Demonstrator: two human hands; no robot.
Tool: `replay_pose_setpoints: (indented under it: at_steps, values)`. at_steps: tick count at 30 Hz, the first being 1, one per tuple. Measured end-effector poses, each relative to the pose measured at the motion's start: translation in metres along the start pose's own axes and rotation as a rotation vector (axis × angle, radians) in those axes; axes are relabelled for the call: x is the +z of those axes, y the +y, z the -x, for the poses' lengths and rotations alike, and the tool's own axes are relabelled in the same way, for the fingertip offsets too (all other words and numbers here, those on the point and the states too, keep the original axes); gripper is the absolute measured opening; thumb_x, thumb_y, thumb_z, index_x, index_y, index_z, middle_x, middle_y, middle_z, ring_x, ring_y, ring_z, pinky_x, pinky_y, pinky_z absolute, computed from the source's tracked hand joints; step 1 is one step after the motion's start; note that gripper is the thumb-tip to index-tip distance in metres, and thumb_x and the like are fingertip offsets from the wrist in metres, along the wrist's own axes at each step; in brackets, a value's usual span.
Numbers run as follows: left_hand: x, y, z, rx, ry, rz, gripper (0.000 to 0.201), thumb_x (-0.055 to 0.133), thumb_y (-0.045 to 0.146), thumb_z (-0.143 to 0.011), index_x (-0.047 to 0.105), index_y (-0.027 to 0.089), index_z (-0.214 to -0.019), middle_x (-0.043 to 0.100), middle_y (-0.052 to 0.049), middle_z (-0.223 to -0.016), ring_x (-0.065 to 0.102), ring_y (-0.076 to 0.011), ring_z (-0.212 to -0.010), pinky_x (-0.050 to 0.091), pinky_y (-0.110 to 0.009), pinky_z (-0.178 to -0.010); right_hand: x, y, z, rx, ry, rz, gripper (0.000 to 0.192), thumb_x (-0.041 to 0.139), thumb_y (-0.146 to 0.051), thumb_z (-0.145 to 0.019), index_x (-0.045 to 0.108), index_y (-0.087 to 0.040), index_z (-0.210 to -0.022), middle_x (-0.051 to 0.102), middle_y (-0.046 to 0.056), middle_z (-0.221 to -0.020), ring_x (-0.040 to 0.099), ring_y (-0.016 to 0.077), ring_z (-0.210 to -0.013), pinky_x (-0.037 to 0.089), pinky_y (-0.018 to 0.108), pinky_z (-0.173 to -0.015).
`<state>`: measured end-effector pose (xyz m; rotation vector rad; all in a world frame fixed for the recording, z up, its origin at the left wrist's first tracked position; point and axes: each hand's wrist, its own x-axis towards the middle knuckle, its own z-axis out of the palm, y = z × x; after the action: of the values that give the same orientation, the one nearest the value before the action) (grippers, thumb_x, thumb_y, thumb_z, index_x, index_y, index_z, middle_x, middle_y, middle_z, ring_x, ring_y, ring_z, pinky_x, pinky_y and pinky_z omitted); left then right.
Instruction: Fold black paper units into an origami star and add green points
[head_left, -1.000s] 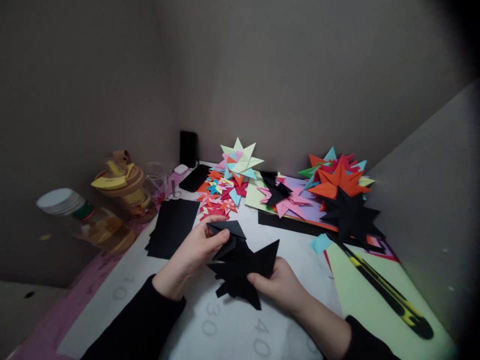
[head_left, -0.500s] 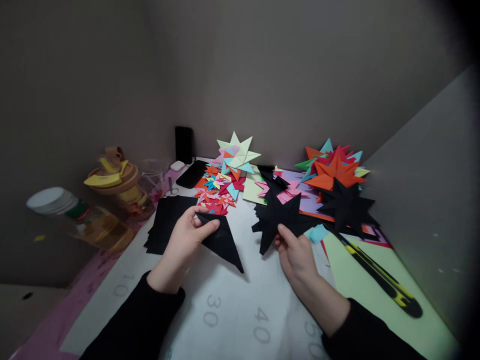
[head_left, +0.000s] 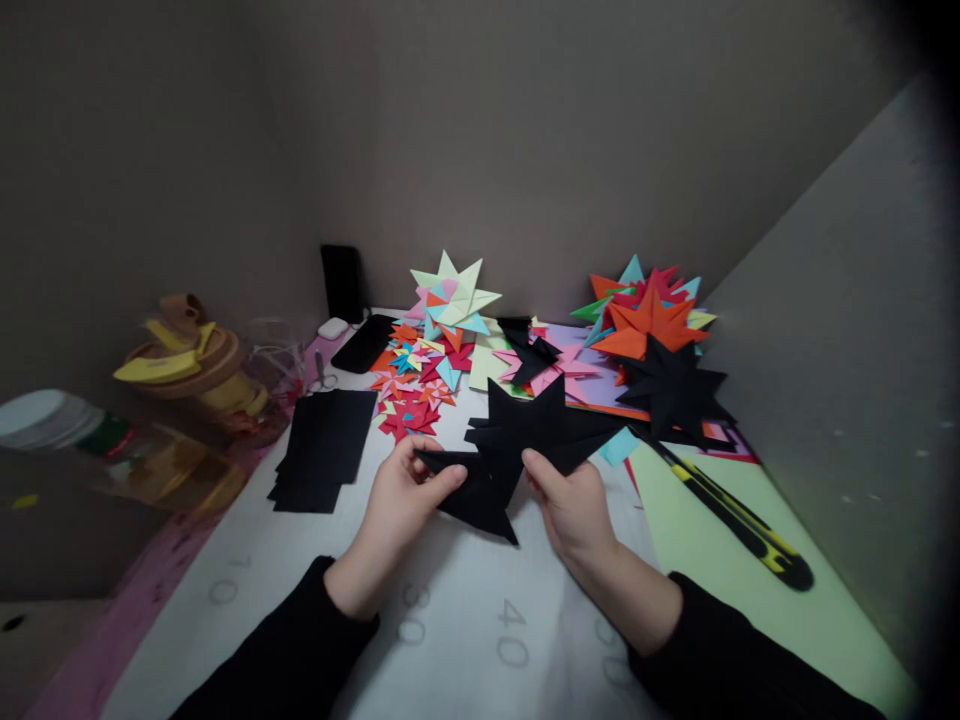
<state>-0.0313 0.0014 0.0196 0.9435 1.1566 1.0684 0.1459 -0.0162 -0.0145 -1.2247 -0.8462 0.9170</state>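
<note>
Between thumb and fingers, my left hand [head_left: 409, 495] pinches a folded black paper piece [head_left: 476, 500] with a sharp point at its lower right. A partly formed black paper star [head_left: 529, 425] is gripped at its lower edge by my right hand [head_left: 574, 500]. The folded piece meets the star's lower left side; whether one is tucked into the other I cannot tell, black against black. Left of my left hand lies a stack of black paper sheets [head_left: 326, 440]. A finished black star [head_left: 673, 390] leans at the right.
A yellow and black utility knife [head_left: 739, 520] lies on pale green paper [head_left: 806, 610] at the right. Colourful paper stars [head_left: 652, 320] and small folded pieces [head_left: 409, 415] crowd the back. At left stand a bottle [head_left: 165, 465], a yellow-brown cup [head_left: 202, 370], scissors [head_left: 324, 372] and phones [head_left: 365, 343].
My left hand has moved right, bringing the folded black piece up against the star. My right hand still holds the star. The view has shifted slightly to the right.
</note>
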Motion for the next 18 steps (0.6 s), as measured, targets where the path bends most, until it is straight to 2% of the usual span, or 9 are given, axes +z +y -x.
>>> replay_pose_setpoints:
  at_steps: [4,8,14,18]
  values:
    - [-0.003,0.0,0.001,0.05,0.035,-0.058,0.038,0.079,0.027,-0.058,0.051,0.018,-0.082,0.058,0.007,-0.06,0.054,-0.0084,-0.055,0.041,-0.019,-0.053,-0.001,0.002,0.001,0.005,-0.007,-0.02,0.028,0.074,-0.036,-0.069,0.07,-0.019,-0.09,0.072,0.003,-0.078,0.066,0.0233,-0.08,0.051,0.04,-0.078]
    - [-0.003,0.0,0.002,0.092,0.066,-0.119,0.035,0.078,0.027,-0.059,0.053,0.018,-0.082,0.057,0.006,-0.063,0.053,-0.0096,-0.057,0.042,-0.02,-0.054,-0.001,0.002,0.003,0.02,-0.051,-0.05,0.034,0.075,-0.034,-0.07,0.07,-0.018,-0.1,0.074,0.008,-0.098,0.065,0.0273,-0.098,0.047,0.046,-0.093]
    - [0.002,0.0,0.003,0.102,0.086,-0.183,0.036,0.077,0.026,-0.058,0.053,0.018,-0.084,0.05,0.008,-0.057,0.047,-0.0091,-0.053,0.038,-0.02,-0.051,0.002,-0.003,0.011,0.085,-0.202,-0.076,0.033,0.076,-0.03,-0.071,0.07,-0.018,-0.102,0.073,0.009,-0.104,0.065,0.0285,-0.101,0.047,0.047,-0.096]
    - [0.005,0.001,0.005,0.106,0.076,-0.144,0.039,0.077,0.026,-0.058,0.05,0.019,-0.085,0.05,0.008,-0.058,0.047,-0.0084,-0.051,0.037,-0.02,-0.051,0.005,-0.006,0.016,0.105,-0.226,-0.149,0.043,0.078,-0.026,-0.068,0.067,-0.022,-0.11,0.071,0.007,-0.112,0.062,0.028,-0.11,0.043,0.049,-0.102]
